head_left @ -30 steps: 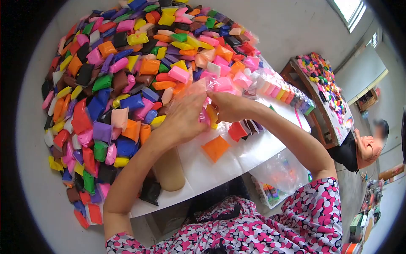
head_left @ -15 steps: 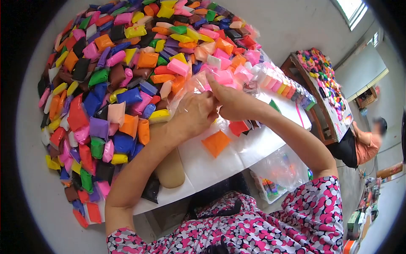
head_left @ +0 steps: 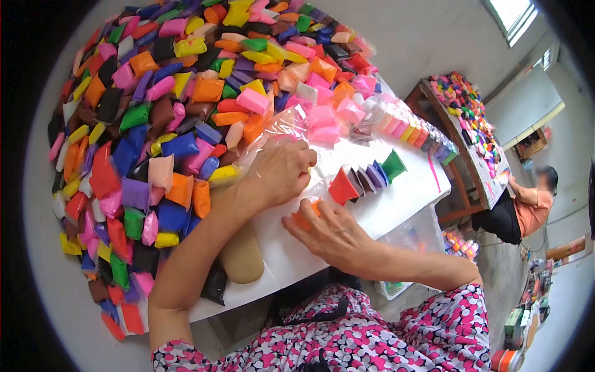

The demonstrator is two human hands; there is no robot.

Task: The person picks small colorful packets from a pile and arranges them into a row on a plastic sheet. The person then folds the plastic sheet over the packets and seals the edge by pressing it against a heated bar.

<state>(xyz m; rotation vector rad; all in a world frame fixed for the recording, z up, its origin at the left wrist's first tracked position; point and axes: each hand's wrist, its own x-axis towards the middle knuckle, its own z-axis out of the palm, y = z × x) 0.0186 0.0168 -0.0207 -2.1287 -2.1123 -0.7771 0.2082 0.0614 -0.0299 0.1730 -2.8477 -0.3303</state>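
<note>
My left hand [head_left: 279, 170] is closed, its fingers pinching a clear plastic bag [head_left: 282, 127] that spreads out above it. Part of the bag under the fingers is blurred by glare. My right hand [head_left: 334, 239] has its fingers round a small orange packet [head_left: 307, 215] on the white tabletop, just below the left hand. Right of the hands stands a short row of colored packets, with a red packet [head_left: 342, 187] at one end and a green packet [head_left: 393, 165] at the other. A tan oblong pad [head_left: 243, 254] lies beneath my left forearm.
A big heap of colored packets [head_left: 142, 155] covers the table's left and back. Wrapped rows of packets [head_left: 409, 124] lie at the right edge. A black packet [head_left: 214, 285] sits at the front edge. A person [head_left: 533, 204] sits by another loaded table [head_left: 465, 118].
My right hand has left the bag and moved down onto the orange packet. My left hand stays at the bag. The row of standing packets is now uncovered.
</note>
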